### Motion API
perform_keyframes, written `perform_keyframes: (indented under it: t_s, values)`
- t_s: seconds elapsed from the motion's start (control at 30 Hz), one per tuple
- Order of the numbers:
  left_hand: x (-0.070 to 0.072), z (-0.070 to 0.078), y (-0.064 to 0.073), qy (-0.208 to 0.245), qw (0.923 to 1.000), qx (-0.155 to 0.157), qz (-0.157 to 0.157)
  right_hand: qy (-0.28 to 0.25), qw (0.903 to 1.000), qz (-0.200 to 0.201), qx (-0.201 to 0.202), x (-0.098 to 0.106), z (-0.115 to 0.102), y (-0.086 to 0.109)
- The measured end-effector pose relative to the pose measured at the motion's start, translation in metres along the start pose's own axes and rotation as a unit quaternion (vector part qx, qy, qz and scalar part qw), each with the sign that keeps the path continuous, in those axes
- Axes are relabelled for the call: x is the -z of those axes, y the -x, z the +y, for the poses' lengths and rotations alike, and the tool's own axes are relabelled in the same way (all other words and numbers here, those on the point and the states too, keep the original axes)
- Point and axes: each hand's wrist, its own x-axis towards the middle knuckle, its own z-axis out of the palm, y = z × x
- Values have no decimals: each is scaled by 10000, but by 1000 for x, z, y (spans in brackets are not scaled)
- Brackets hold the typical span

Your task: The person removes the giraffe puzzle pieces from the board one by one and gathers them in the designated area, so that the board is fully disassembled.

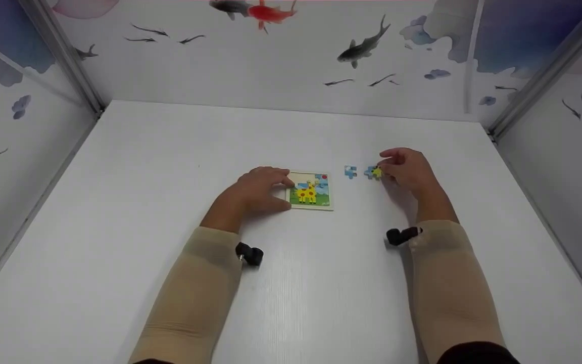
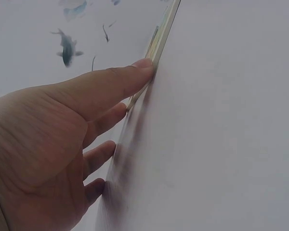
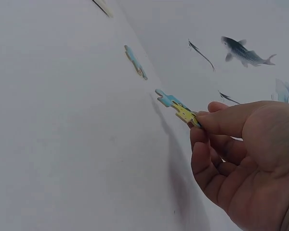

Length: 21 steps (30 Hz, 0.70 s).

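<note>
My left hand (image 1: 263,188) rests at the left side of a wooden jigsaw puzzle board (image 1: 332,199) with a yellow giraffe picture. Its straight thumb (image 2: 118,85) touches the board's near-left corner, and the index finger lies over the left rim. Pale bare wood shows at the board's upper left. To the right, my right hand (image 1: 409,171) pinches a blue and yellow puzzle piece (image 3: 180,109) between thumb and fingertips, slightly tilted in the right wrist view. Another blue puzzle piece (image 1: 350,172) lies on the table between the board and the right hand.
The white table (image 1: 291,293) is bounded at the back by a wall panel (image 1: 291,76) painted with fish. Side panels stand left and right, with metal posts (image 1: 63,55) at the corners. Small black cameras (image 1: 250,254) sit on both sleeved wrists.
</note>
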Motion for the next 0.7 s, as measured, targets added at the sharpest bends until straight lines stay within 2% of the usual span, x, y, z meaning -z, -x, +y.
perform_keyframes:
  t_s: [0.47, 0.7]
  values:
    - [-1, 3, 1, 9, 10000, 46, -6, 655, 9974, 276, 96, -5, 0, 4]
    - [0, 0, 0, 40, 10000, 67, 3, 785, 9965, 97, 284, -21, -22, 5]
